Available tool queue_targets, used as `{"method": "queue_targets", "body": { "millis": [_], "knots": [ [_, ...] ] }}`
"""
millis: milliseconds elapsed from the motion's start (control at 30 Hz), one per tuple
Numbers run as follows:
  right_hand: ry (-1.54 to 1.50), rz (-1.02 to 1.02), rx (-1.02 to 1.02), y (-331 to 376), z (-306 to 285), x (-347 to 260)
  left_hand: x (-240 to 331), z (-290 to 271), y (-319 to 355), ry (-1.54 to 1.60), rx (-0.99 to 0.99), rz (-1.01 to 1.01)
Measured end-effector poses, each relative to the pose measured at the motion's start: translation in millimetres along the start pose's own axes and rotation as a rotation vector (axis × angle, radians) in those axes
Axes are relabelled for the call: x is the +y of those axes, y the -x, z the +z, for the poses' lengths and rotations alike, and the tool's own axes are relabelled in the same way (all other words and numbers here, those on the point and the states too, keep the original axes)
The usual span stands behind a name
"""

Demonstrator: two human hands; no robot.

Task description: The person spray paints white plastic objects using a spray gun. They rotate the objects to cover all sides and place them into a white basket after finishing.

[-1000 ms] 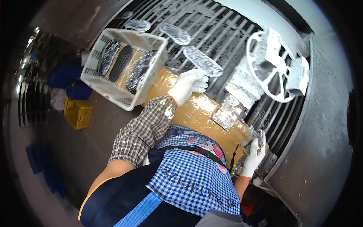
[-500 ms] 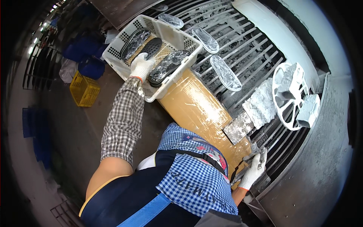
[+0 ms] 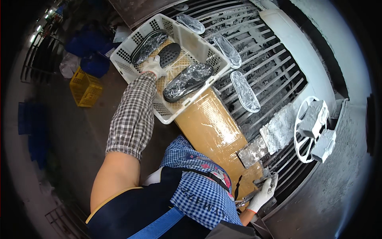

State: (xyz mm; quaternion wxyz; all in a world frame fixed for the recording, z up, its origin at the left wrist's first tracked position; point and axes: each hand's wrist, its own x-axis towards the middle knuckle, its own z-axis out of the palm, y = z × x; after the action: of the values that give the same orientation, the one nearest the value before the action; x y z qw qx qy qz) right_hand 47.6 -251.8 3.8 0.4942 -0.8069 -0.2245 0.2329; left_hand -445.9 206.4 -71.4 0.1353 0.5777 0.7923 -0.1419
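Observation:
My left hand (image 3: pixel 154 67), in a white knit glove, reaches into a white plastic basket (image 3: pixel 175 114). Its fingers are closed at the near end of a dark shoe sole (image 3: pixel 170 55) dotted with small hollows. Film-wrapped dark soles (image 3: pixel 188 81) lie along the basket's right side, and more wrapped soles (image 3: pixel 149 47) lie along its left. At the lower right, my right hand (image 3: pixel 263 194), also gloved, is wrapped around a grey metal tool (image 3: pixel 248 196); its exact kind is partly hidden by the hand.
A tape-covered cardboard box (image 3: pixel 215 121) stands beside the basket. Pale, film-covered soles (image 3: pixel 245 91) rest on a dusty metal grate (image 3: pixel 278 63). A white spoked wheel (image 3: pixel 301 129) with blocks on it lies at right. A yellow crate (image 3: pixel 85 89) is on the floor at left.
The whole view has shifted, so the basket and grate sit lower and farther right. My left hand stays at the dotted sole; my right hand keeps hold of the metal tool.

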Motion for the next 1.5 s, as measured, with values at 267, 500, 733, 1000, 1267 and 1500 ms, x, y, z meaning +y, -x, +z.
{"method": "queue_targets", "body": {
  "millis": [267,500,733,1000,1267,1500],
  "knots": [
    [0.039,0.019,0.021,-9.2,13.0,-9.6,-16.1,-0.7,-33.7,0.085,0.049,0.201],
    [0.025,0.007,-0.022,-26.9,35.6,-24.4,-43.8,-11.8,-47.6,0.163,0.297,0.154],
    [0.011,0.047,-0.039,-34.1,45.4,-37.6,-48.8,-29.9,-49.0,0.140,0.668,0.072],
    [0.054,0.029,-0.042,-32.3,36.3,-37.0,-43.9,-39.8,-66.2,0.124,0.481,-0.034],
    [0.025,0.062,-0.047,-31.2,38.4,-42.3,-55.7,-28.8,-81.0,0.232,0.351,0.067],
    [0.053,0.096,-0.045,-28.6,36.7,-35.3,-42.0,-88.0,0.5,1.134,-0.052,0.048]
  ]
}}
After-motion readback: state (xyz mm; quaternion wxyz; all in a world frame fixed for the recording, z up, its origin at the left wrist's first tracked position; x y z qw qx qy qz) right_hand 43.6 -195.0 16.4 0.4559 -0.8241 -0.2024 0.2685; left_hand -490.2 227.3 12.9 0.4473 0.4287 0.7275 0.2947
